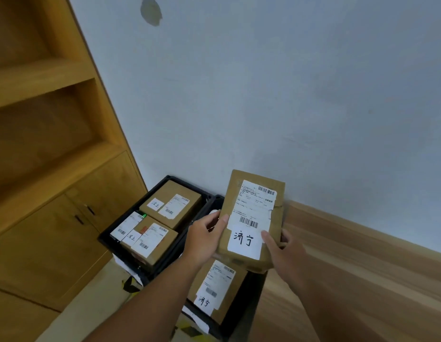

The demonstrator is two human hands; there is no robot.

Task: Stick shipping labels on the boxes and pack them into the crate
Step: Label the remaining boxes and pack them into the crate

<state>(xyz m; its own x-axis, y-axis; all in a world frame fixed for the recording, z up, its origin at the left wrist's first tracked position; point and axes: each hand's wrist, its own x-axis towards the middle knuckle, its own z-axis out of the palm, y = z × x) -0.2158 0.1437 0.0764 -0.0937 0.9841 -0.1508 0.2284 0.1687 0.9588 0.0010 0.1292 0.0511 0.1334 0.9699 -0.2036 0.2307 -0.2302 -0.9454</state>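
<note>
A brown cardboard box [254,193] hangs in the air over the right black crate [246,317]. It bears a printed shipping label and a white handwritten label [244,240]. My left hand [204,240] grips its left edge, thumb on top. My right hand [286,253] grips its right side, thumb on the white label. Below it, another labelled box [217,290] lies in the right crate. The left black crate [165,257] holds a labelled box at the back [172,203] and labelled boxes at the front [150,240].
A wooden shelf unit with cabinet doors [66,218] stands at the left. A pale wall [264,95] rises behind the crates, with a wooden skirting board [362,233] along its foot. Wooden floor [288,317] lies at the right. Yellow-black tape [130,287] marks the floor near the crates.
</note>
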